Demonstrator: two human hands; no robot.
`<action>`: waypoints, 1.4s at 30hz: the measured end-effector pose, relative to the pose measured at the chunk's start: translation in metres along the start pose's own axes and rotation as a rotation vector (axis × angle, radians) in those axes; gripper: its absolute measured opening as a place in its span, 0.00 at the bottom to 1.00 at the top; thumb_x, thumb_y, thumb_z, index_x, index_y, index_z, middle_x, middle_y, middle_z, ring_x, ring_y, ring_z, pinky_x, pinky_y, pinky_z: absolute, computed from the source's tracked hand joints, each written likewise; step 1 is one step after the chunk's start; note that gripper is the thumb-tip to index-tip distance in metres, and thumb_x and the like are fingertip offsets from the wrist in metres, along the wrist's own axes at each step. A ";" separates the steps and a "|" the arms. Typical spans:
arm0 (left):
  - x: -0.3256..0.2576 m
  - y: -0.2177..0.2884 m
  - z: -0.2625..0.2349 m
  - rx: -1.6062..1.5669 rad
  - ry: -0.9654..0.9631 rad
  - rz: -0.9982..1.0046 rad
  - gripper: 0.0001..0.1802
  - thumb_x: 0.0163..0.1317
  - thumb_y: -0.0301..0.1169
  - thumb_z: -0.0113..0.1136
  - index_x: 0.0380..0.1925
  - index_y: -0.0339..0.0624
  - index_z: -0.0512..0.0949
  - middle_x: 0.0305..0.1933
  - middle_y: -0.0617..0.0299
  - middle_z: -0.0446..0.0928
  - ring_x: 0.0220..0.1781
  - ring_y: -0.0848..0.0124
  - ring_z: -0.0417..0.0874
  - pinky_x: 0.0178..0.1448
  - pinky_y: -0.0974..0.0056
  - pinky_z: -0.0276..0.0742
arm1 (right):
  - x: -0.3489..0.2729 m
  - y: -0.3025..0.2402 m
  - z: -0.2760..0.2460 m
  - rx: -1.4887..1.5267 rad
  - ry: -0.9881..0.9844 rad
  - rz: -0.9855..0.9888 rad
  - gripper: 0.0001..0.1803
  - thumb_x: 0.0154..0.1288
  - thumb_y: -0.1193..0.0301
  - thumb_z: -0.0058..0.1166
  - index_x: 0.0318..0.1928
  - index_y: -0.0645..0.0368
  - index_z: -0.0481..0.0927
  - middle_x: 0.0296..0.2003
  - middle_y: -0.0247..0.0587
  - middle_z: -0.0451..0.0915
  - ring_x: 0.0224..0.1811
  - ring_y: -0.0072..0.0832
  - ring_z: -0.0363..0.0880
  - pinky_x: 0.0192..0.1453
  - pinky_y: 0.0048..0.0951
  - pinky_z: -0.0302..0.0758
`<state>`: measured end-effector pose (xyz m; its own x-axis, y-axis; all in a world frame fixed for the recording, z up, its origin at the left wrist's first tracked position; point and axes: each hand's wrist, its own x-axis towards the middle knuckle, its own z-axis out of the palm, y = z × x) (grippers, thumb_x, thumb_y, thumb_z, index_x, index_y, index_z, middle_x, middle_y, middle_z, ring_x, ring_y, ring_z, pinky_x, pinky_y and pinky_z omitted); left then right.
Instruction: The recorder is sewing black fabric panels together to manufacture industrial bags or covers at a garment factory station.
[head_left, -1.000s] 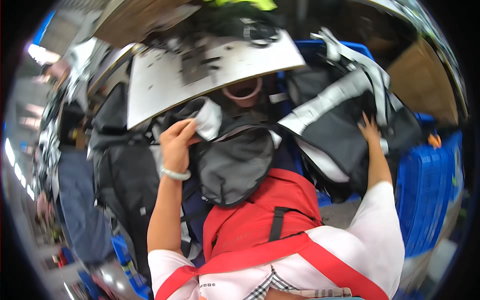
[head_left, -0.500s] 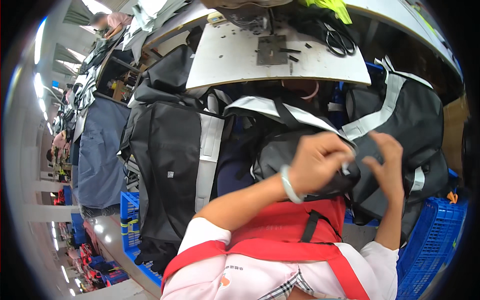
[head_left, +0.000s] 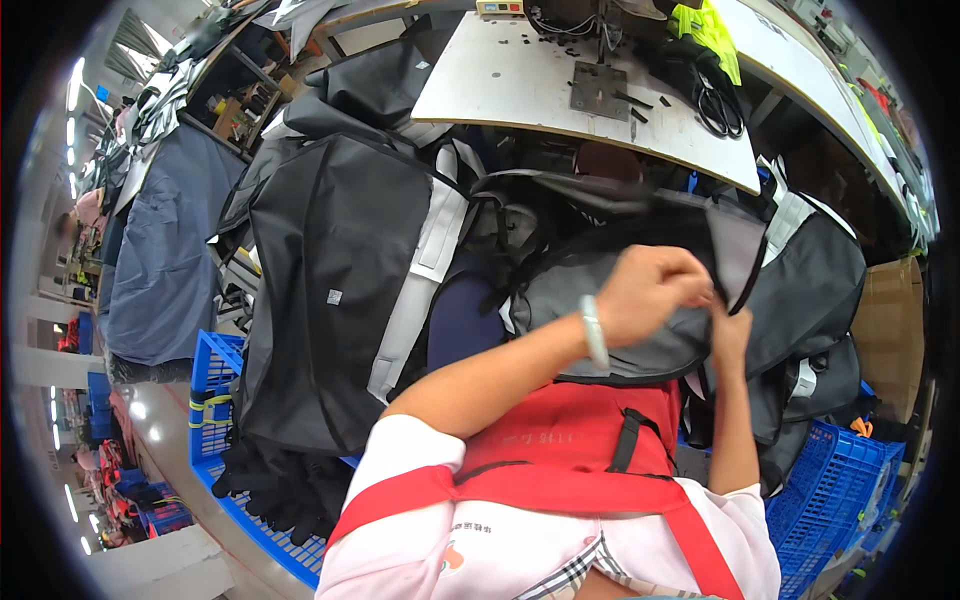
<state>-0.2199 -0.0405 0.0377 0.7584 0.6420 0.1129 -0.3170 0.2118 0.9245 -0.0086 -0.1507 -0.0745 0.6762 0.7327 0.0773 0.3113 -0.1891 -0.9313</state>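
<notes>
Over my lap lies a black and grey fabric bag (head_left: 615, 335), its grey flap (head_left: 738, 250) folded up by a dark-edged seam. My left hand (head_left: 650, 295), a pale bangle (head_left: 593, 332) on its wrist, hovers over the bag with fingers pinched together; what they hold, if anything, cannot be made out. Close beside it, my right hand (head_left: 730, 335) closes on the bag's edge below the flap, its fingertips partly hidden and slightly blurred. Under both arms shows a red apron (head_left: 560, 430) with a black strap (head_left: 627, 440).
A sewing machine table (head_left: 480, 85) stands ahead, bearing a metal plate (head_left: 597, 90) and black-handled scissors (head_left: 720, 105). Large black bag pieces (head_left: 330, 260) hang at left, more (head_left: 810, 290) at right. Blue crates (head_left: 215, 375) flank me; a cardboard box (head_left: 890, 330) is far right.
My hands have come together, the right moving left and down to the bag's edge. The bag's top now stands higher with its grey flap showing. The head view has shifted.
</notes>
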 end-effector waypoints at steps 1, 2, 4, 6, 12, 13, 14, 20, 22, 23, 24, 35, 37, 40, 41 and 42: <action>-0.009 -0.004 -0.025 0.089 0.072 0.067 0.09 0.68 0.27 0.55 0.39 0.30 0.81 0.36 0.58 0.83 0.38 0.72 0.85 0.47 0.69 0.81 | 0.018 -0.018 -0.011 -0.084 -0.029 0.185 0.19 0.64 0.64 0.62 0.45 0.70 0.82 0.36 0.34 0.82 0.37 0.24 0.76 0.45 0.29 0.73; -0.015 -0.004 -0.046 0.225 0.171 0.044 0.11 0.70 0.28 0.53 0.43 0.30 0.80 0.40 0.56 0.82 0.39 0.71 0.85 0.48 0.69 0.80 | 0.033 -0.012 -0.029 0.014 0.010 0.113 0.21 0.63 0.64 0.62 0.48 0.70 0.81 0.40 0.37 0.82 0.41 0.25 0.76 0.50 0.27 0.71; -0.040 -0.024 -0.112 0.463 0.396 0.131 0.10 0.69 0.23 0.52 0.44 0.30 0.80 0.44 0.56 0.81 0.44 0.69 0.84 0.49 0.68 0.80 | 0.065 -0.008 -0.057 0.013 0.046 0.129 0.24 0.63 0.64 0.63 0.52 0.70 0.79 0.45 0.39 0.81 0.45 0.27 0.77 0.54 0.28 0.70; -0.077 -0.053 -0.175 0.905 0.498 0.026 0.12 0.58 0.20 0.54 0.42 0.33 0.80 0.41 0.49 0.80 0.44 0.56 0.83 0.50 0.61 0.79 | 0.096 0.006 -0.083 0.261 -0.094 0.284 0.21 0.65 0.68 0.60 0.53 0.70 0.78 0.46 0.41 0.82 0.44 0.29 0.79 0.54 0.28 0.71; -0.097 -0.151 -0.190 1.345 0.130 -0.438 0.22 0.53 0.20 0.57 0.51 0.37 0.74 0.55 0.44 0.74 0.57 0.47 0.77 0.61 0.53 0.74 | 0.139 0.109 -0.098 0.006 -0.070 0.325 0.19 0.66 0.67 0.59 0.54 0.66 0.79 0.44 0.37 0.82 0.44 0.26 0.78 0.54 0.27 0.71; -0.094 -0.159 -0.188 1.291 0.168 -0.473 0.25 0.52 0.21 0.58 0.54 0.38 0.71 0.57 0.42 0.73 0.60 0.44 0.74 0.63 0.50 0.71 | 0.141 0.112 -0.092 0.019 -0.076 0.338 0.19 0.66 0.67 0.59 0.53 0.65 0.79 0.44 0.37 0.82 0.44 0.25 0.78 0.54 0.27 0.71; -0.090 -0.166 -0.187 1.283 0.178 -0.469 0.25 0.52 0.21 0.58 0.54 0.38 0.71 0.57 0.42 0.73 0.60 0.44 0.74 0.63 0.50 0.71 | 0.142 0.115 -0.088 0.033 -0.078 0.350 0.18 0.66 0.67 0.59 0.53 0.65 0.79 0.44 0.36 0.82 0.44 0.25 0.78 0.53 0.27 0.71; -0.065 -0.158 -0.198 1.115 0.227 -0.465 0.30 0.49 0.18 0.52 0.58 0.36 0.72 0.60 0.40 0.73 0.63 0.46 0.73 0.67 0.54 0.69 | 0.130 0.096 -0.082 -0.344 -0.064 0.298 0.18 0.67 0.67 0.57 0.54 0.63 0.78 0.43 0.35 0.83 0.45 0.25 0.79 0.53 0.27 0.72; -0.056 -0.161 -0.200 1.212 0.297 -0.297 0.27 0.48 0.18 0.50 0.53 0.34 0.77 0.57 0.41 0.76 0.60 0.46 0.75 0.65 0.53 0.70 | 0.119 0.085 -0.085 -0.963 0.384 -0.565 0.18 0.66 0.69 0.57 0.54 0.62 0.78 0.44 0.41 0.81 0.45 0.29 0.78 0.55 0.30 0.71; -0.059 -0.147 -0.207 1.211 0.243 -0.281 0.26 0.48 0.18 0.49 0.51 0.33 0.77 0.56 0.40 0.76 0.59 0.45 0.75 0.64 0.53 0.71 | 0.110 0.053 -0.063 -0.797 0.332 -0.598 0.18 0.65 0.71 0.56 0.54 0.62 0.77 0.45 0.44 0.80 0.46 0.32 0.78 0.56 0.32 0.71; -0.066 -0.133 -0.213 1.209 0.194 -0.270 0.25 0.48 0.18 0.49 0.50 0.32 0.77 0.55 0.40 0.76 0.58 0.44 0.75 0.62 0.52 0.72 | 0.092 -0.006 -0.033 -0.629 0.277 -0.627 0.18 0.64 0.72 0.56 0.54 0.62 0.77 0.46 0.46 0.79 0.48 0.36 0.78 0.58 0.33 0.71; -0.026 -0.001 -0.146 1.255 -0.008 0.091 0.07 0.55 0.23 0.58 0.34 0.33 0.78 0.36 0.46 0.80 0.40 0.47 0.80 0.44 0.54 0.76 | 0.029 -0.114 0.134 -0.867 -0.543 -1.112 0.05 0.59 0.68 0.56 0.35 0.53 0.76 0.34 0.37 0.76 0.41 0.35 0.75 0.45 0.35 0.70; -0.031 0.010 -0.164 0.947 0.215 -0.007 0.09 0.59 0.23 0.59 0.38 0.32 0.81 0.34 0.53 0.83 0.33 0.63 0.83 0.39 0.62 0.76 | 0.043 -0.119 0.135 -0.844 -0.615 -1.093 0.05 0.59 0.68 0.56 0.34 0.53 0.77 0.34 0.37 0.77 0.41 0.36 0.76 0.45 0.36 0.71; -0.038 0.044 -0.214 1.204 0.557 0.165 0.21 0.54 0.24 0.63 0.50 0.40 0.78 0.46 0.51 0.79 0.46 0.54 0.80 0.52 0.56 0.75 | 0.068 -0.148 0.131 -0.710 -0.542 -0.994 0.06 0.57 0.67 0.57 0.33 0.54 0.79 0.33 0.42 0.78 0.41 0.43 0.78 0.44 0.43 0.75; -0.041 0.058 -0.217 1.597 0.648 0.286 0.27 0.53 0.24 0.64 0.57 0.44 0.74 0.54 0.54 0.74 0.56 0.55 0.75 0.59 0.54 0.68 | 0.078 -0.163 0.125 -0.643 -0.485 -0.965 0.06 0.57 0.68 0.57 0.34 0.55 0.79 0.33 0.44 0.78 0.41 0.45 0.78 0.44 0.43 0.75; -0.041 0.073 -0.214 1.569 0.670 0.338 0.27 0.54 0.24 0.63 0.57 0.44 0.73 0.59 0.54 0.71 0.61 0.54 0.70 0.63 0.53 0.62 | 0.089 -0.175 0.120 -0.577 -0.433 -0.931 0.07 0.57 0.69 0.57 0.35 0.56 0.80 0.33 0.45 0.78 0.41 0.46 0.78 0.44 0.44 0.75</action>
<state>-0.3959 0.1064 0.0224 0.3047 0.7577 0.5772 0.7167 -0.5815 0.3849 -0.0829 0.0265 0.0528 -0.2204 0.8843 0.4116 0.8965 0.3499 -0.2717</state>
